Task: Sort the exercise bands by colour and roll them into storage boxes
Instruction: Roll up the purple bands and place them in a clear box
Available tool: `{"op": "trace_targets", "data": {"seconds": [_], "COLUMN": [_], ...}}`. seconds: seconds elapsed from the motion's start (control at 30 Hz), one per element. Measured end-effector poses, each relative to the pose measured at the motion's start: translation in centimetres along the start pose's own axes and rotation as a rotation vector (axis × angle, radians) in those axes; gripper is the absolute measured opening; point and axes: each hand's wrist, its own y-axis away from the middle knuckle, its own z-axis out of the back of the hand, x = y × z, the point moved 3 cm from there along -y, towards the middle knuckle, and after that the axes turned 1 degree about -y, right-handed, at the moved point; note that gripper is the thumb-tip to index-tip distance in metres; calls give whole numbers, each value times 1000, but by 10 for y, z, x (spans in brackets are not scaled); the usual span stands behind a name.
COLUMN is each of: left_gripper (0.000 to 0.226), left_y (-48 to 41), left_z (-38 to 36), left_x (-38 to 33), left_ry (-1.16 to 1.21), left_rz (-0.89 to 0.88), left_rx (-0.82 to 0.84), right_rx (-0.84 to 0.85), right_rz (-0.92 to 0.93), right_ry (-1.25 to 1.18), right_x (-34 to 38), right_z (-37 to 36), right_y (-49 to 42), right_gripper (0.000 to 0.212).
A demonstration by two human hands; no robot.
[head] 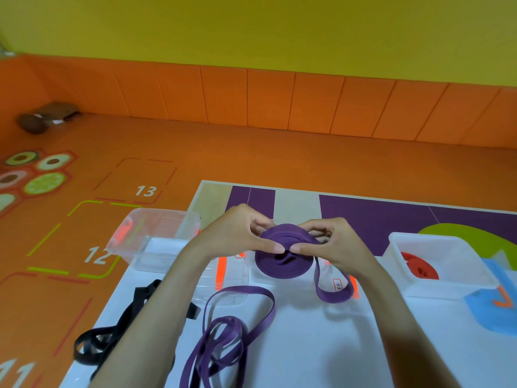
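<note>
Both hands meet on a wide, flat purple rubber band wound into a coil [281,264]. The left hand [237,236] pinches the coil's near rim with its thumb while its fingers curl over the top. The right hand [335,245] does the same from the other side, so the two thumbs nearly touch at the front of the roll. The coil is lifted clear of the white table top [307,345].

Directly under the grip sits a clear plastic storage box with orange clips [232,278]. A short unrolled tail of the same purple band [333,292] hangs from the right-hand side of the grip, looping down over the box.

Judging by this, the purple band is in the rolling step and nearly finished. The next move calls for winding in that last tail while both thumbs keep the turns squeezed, since springy rubber is likely to unwind if the pinch loosens. Then the coil can be lowered into the box beneath the hands.

Below and to the left of the grip, nearer the person, a loose purple band [229,326] lies in open loops. I cannot tell whether it joins the coil. Further left lies a tangle of black bands [106,337]. An open clear plastic tub [156,233] stands left of the left hand. Right of the right hand, a white-walled box [447,287] holds a rolled red band [419,268].
</note>
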Motion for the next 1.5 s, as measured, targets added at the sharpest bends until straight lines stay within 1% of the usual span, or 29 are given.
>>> {"op": "trace_targets", "data": {"seconds": [0.1, 0.17, 0.27, 0.4, 0.5, 0.57, 0.67, 0.77, 0.87, 0.9, 0.97, 1.03, 1.1, 1.17, 1.23, 1.3, 1.37, 1.5], "left_gripper": [23, 22, 23, 21, 21, 23, 24, 22, 28, 28, 28, 32, 30, 24, 20, 19, 20, 27], "left_y": [0, 0, 0, 3, 7, 8, 7, 6, 4, 5, 6, 5, 1, -7, -14, -18, -19, -17], "left_z": [-2, -3, -1, 3, 4, 3, 0, -9, -24, -27, -29, -24, -18, -15, -13, -9, -9, -17], "left_x": [0, -1, 0, 7, 14, 19, 27, 33, 41, 44, 48, 45, 34, 19, 11, 10, 13, 19], "left_ry": [-26, -27, 5, 50, 185, 314, 426, 537, 627, 639, 585, 408, 259, 162, 93, 124, 218, 395], "left_rz": [-11, -35, -54, -42, -39, -29, -2, 20, 48, 64, 77, 57, 34, 0, -20, 19, 78, 163], "left_rx": [-13, -31, -68, -108, -172, -225, -332, -370, -408, -407, -335, -234, -172, -129, -115, -130, -143, -127], "right_rx": [19, 20, -10, -87, -181, -200, -224, -306, -392, -411, -400, -330, -242, -165, -130, -144, -180, -215], "right_rz": [-8, -15, -20, -20, -24, -11, 3, 11, 16, 14, 8, 7, 19, 29, 35, 55, 73, 49], "right_ry": [20, -13, -67, -89, -173, -236, -315, -393, -442, -421, -325, -195, -77, -44, -45, -38, -47, -162], "right_x": [1, 1, -2, -12, -23, -28, -34, -36, -36, -36, -35, -32, -26, -19, -16, -15, -18, -26], "right_z": [0, 0, 5, 16, 19, 15, 4, -8, -16, -14, -6, 5, 11, 11, 10, 11, 9, 7], "right_y": [-1, -1, 0, 2, 7, 10, 12, 8, 6, 7, 8, 8, 5, 0, -2, -3, -1, 6], "right_gripper": [20, 22, 24, 21, 23, 30, 39, 40, 39, 37, 34, 32, 32, 32, 32, 31, 27, 22]}}
